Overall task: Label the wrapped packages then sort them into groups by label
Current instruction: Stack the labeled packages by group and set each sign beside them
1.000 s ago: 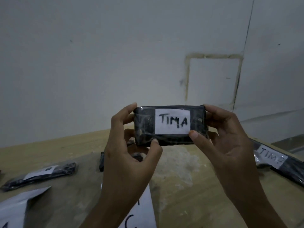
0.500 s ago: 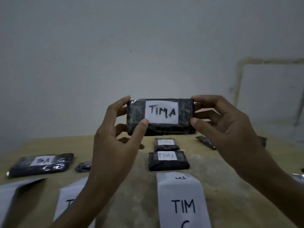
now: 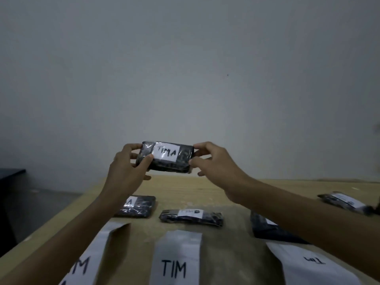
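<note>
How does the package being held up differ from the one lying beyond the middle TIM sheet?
The held package is in the air, gripped at its ends by the left hand and right hand; the middle package lies flat on the table. The held package's label reads TIM A; the middle package's is too blurred to read. Both are black-wrapped with white labels.
</note>
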